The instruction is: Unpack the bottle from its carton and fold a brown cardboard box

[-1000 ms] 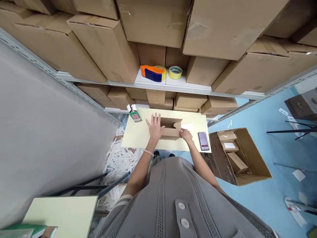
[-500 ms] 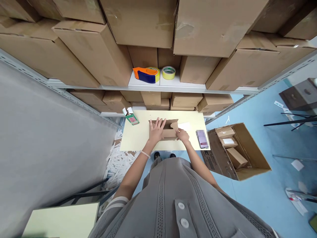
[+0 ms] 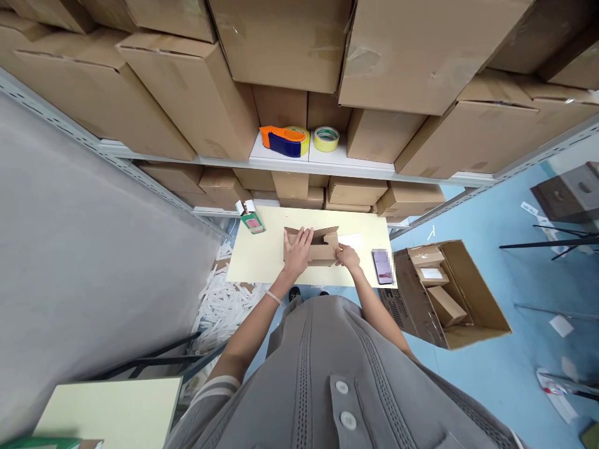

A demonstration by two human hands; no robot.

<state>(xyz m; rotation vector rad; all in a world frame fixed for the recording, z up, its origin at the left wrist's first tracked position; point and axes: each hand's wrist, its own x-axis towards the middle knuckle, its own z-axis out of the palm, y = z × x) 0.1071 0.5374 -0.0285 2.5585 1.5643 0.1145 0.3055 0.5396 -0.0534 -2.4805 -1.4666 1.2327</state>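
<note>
A small brown cardboard box (image 3: 322, 252) lies on the pale yellow table, its top open and its flaps raised. Over its left part rests my left hand (image 3: 296, 251), thumb at the left end and the other fingers stretched across the opening, holding the box. My right hand (image 3: 347, 255) is closed on the box's right end, at a folded flap. Its fingertips are partly hidden. A white sheet (image 3: 350, 239) lies just behind that hand. Farther right is a phone (image 3: 382, 267), partly blurred out.
A green and white carton (image 3: 253, 222) stands at the table's (image 3: 253, 262) back left. On the shelf sit an orange and blue tape dispenser (image 3: 283, 142) and a yellow tape roll (image 3: 326, 139). Many boxes fill the rack. A large open carton (image 3: 486, 299) holding smaller boxes stands right.
The fingers of my left hand have drawn closer together on the box. My right hand keeps its hold at the right end. The view has shifted slightly.
</note>
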